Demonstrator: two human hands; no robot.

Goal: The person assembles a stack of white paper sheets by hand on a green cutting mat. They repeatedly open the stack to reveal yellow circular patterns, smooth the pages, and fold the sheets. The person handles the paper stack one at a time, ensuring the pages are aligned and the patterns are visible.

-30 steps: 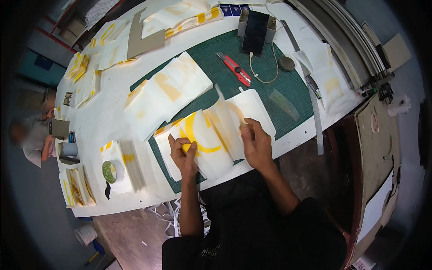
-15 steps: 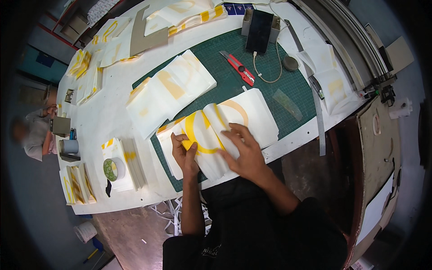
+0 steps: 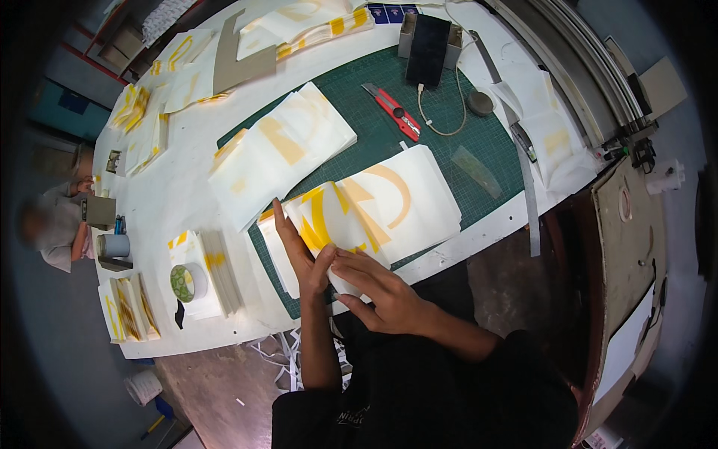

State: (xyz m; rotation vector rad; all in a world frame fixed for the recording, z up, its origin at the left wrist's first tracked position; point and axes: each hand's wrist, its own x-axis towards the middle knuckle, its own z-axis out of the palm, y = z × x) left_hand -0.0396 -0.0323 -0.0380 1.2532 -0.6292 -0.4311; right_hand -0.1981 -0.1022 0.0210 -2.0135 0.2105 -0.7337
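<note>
A white sheet with yellow print (image 3: 327, 215), apparently a flat bag, lies folded over on a stack of similar white pieces (image 3: 430, 187) near the front of a green cutting mat (image 3: 374, 71). My left hand (image 3: 305, 262) rests along its left side, forefinger stretched out and thumb meeting my right fingers. My right hand (image 3: 385, 293) lies over its lower end, fingers extended, thumb apart below them, a white curled part showing between. Neither hand visibly grips it. The left hand's lower fingers are hidden. Another white stack (image 3: 288, 142) lies farther left on the mat.
A red cutter (image 3: 398, 112) and a black phone-like device (image 3: 430, 49) with a cable lie on the mat. A tape roll (image 3: 187, 283) sits on a stack at left. Metal rulers (image 3: 529, 202) and a long metal machine (image 3: 576, 67) border the right. Another person (image 3: 60, 232) is at far left.
My right hand has moved down and left to the sheet's lower end. The sheet's right part has come down leftward, uncovering more of the stack. My left forefinger has straightened.
</note>
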